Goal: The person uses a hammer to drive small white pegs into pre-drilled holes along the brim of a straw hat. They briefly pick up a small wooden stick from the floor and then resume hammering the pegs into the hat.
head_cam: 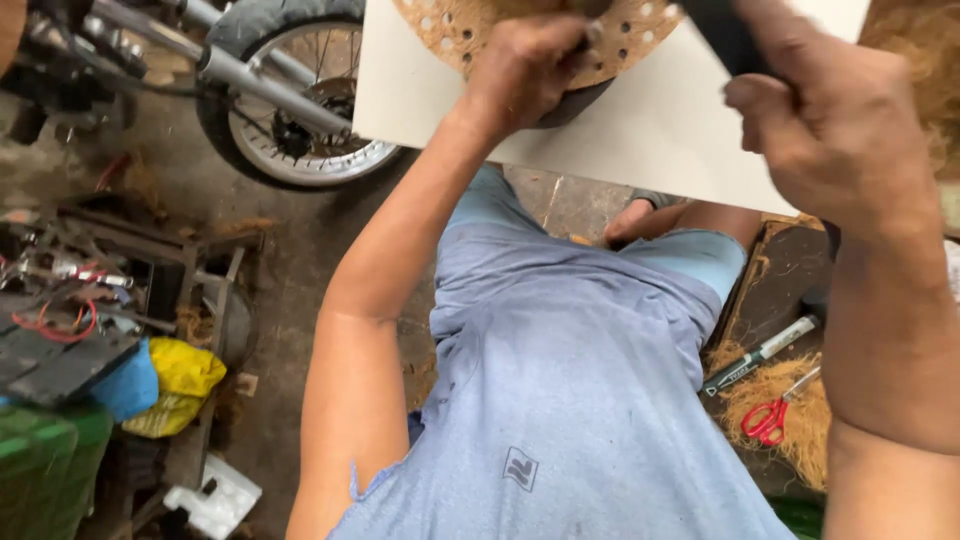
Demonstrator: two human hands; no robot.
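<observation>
Hands on a perforated fibre disc

While a white board [640,130] leans above the lap, the left hand [525,70] is clenched on a round, perforated coir disc [460,30] lying against it; the right hand [840,130] grips a dark handle [725,35]. Red scissors [768,418] lie on loose coir [790,395].

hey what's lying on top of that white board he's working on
A brown disc with round holes lies on the white board, pressed by the left hand. Something dark shows under the disc's edge; the hand covers the rest.

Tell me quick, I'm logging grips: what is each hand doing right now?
Left hand: closed on the perforated brown disc.
Right hand: closed around a dark handle.
</observation>
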